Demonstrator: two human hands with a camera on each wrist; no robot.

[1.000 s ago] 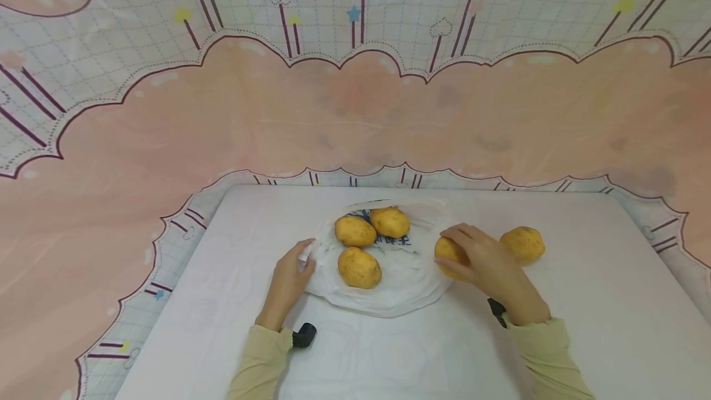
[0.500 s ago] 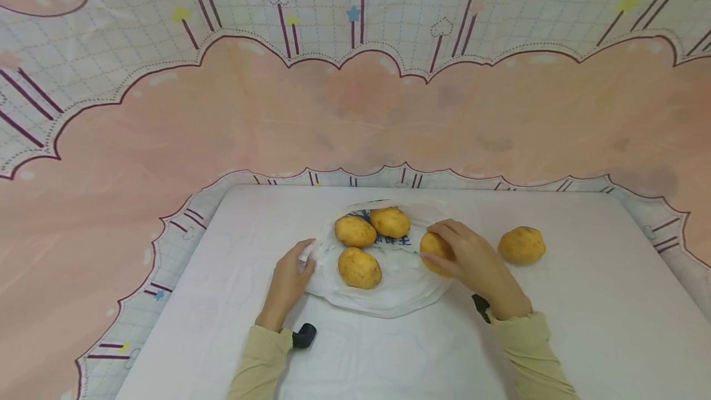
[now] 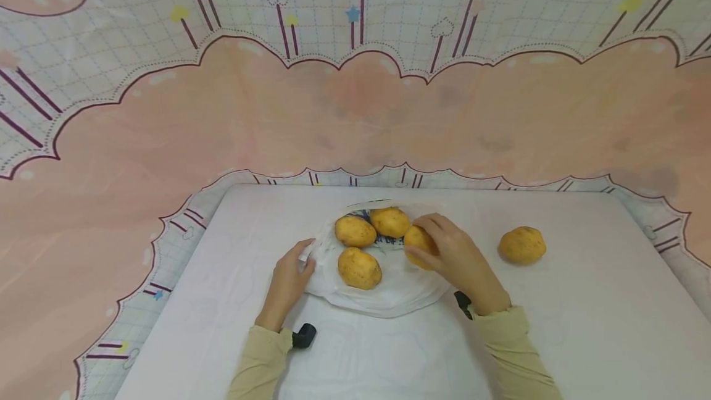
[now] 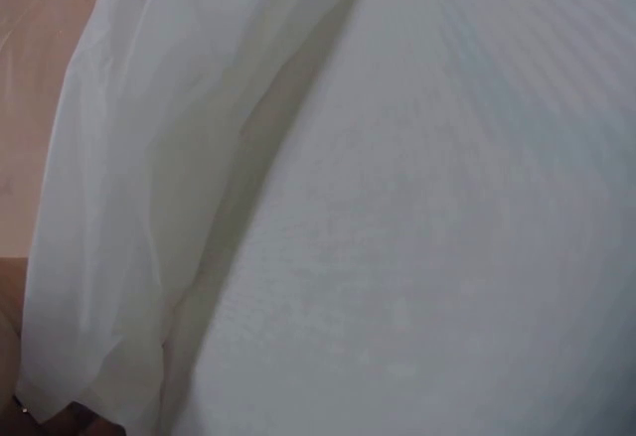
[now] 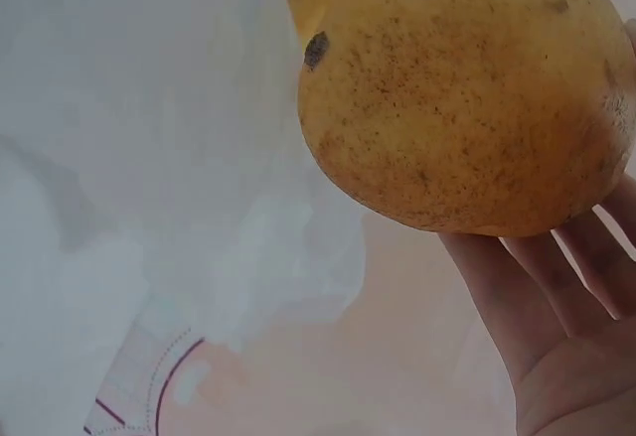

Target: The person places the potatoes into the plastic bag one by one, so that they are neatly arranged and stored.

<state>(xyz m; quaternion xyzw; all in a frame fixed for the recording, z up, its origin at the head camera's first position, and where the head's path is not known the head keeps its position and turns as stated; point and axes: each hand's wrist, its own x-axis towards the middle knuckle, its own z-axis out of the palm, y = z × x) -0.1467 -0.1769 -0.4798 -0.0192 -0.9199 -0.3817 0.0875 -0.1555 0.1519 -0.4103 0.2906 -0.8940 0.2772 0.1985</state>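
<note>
My right hand (image 3: 461, 264) grips a yellow potato (image 3: 418, 247) over the right half of a white plastic bag (image 3: 397, 295). In the right wrist view this potato (image 5: 447, 108) is large and speckled, with a dark spot at one end, and my fingers (image 5: 542, 282) lie along its far side. Inside the bag's open mouth are three more potatoes: one at the front (image 3: 359, 268), one at back left (image 3: 354, 231) and one at back right (image 3: 390, 222). At the bag's left edge my left hand (image 3: 290, 279) pinches the plastic; the left wrist view shows the raised plastic (image 4: 109, 208) up close.
Another potato (image 3: 522, 245) lies on the white table (image 3: 589, 320), to the right of the bag. Dark blue printing (image 3: 389, 240) shows on the bag's inside. Behind the table hangs a patterned cloth (image 3: 355, 116).
My right hand has carried its potato leftward, from the bag's right edge to beside the back right potato. The left hand and the potatoes in the bag have stayed put.
</note>
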